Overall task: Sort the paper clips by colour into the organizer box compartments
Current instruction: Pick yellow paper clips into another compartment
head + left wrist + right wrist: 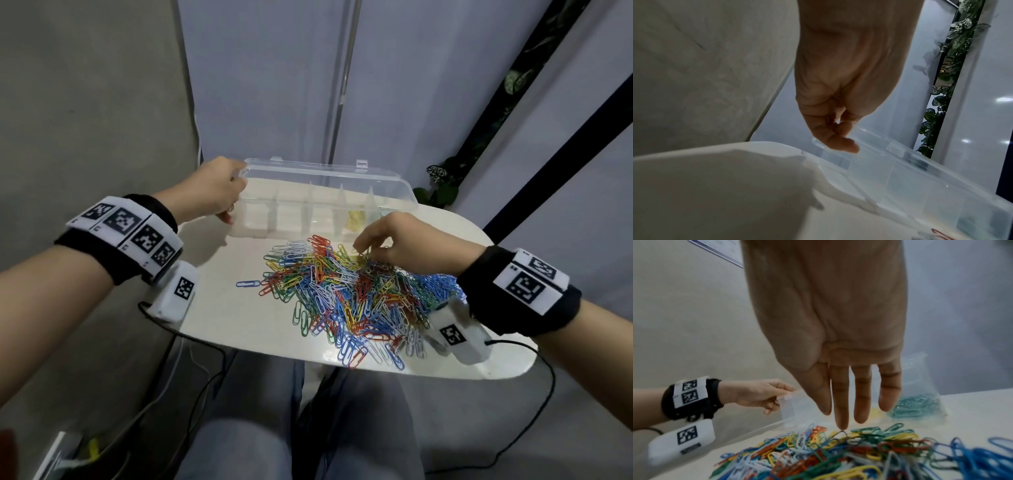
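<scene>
L hand [214, 192] grips box [394, 186] lid corner at table's [239, 325] far edge, R hand [394, 243] fingers straight, touching clips [342, 294] mid-table w/ nothing held: tangled clips may lift together, mixing colours.

I count one box [260, 219] at the table's [239, 322] far edge, one heap of clips [346, 298] too many to number, one small batch of yellow clips [356, 219] inside the box, and two hands.
</scene>
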`<action>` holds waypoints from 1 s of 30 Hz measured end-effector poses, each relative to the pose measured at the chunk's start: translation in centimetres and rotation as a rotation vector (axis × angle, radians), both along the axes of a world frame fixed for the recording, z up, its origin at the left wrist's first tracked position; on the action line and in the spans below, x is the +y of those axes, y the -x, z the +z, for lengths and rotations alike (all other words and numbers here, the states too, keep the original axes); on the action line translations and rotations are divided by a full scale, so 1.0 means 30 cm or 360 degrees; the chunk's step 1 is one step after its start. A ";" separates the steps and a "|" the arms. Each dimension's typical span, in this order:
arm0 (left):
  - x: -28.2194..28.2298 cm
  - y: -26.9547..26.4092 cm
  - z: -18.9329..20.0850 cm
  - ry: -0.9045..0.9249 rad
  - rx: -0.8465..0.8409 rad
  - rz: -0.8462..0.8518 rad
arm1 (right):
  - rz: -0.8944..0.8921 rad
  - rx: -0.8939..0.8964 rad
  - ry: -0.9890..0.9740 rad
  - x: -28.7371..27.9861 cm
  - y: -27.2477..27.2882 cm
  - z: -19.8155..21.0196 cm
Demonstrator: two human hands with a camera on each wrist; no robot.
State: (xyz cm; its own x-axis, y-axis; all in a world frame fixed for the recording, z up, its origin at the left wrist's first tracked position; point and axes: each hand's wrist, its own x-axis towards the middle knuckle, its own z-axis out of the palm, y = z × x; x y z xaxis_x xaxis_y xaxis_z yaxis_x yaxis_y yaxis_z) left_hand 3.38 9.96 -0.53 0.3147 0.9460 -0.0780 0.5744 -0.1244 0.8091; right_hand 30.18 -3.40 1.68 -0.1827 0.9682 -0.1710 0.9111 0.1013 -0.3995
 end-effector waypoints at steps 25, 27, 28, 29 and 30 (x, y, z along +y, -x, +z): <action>-0.004 -0.007 -0.008 0.0009 0.0016 0.0035 | -0.0314 0.0499 0.0159 0.032 -0.003 -0.020; -0.003 -0.008 -0.010 0.0006 0.0019 0.0037 | -0.0416 0.0731 0.0270 0.026 -0.012 -0.015; -0.003 -0.008 -0.012 0.0006 0.0019 0.0037 | -0.0467 0.0826 0.0311 0.024 -0.015 -0.013; -0.003 -0.008 -0.013 0.0003 0.0019 0.0038 | -0.0513 0.0896 0.0341 0.022 -0.018 -0.013; -0.003 -0.008 -0.014 -0.0002 0.0022 0.0039 | -0.0554 0.0953 0.0368 0.021 -0.021 -0.013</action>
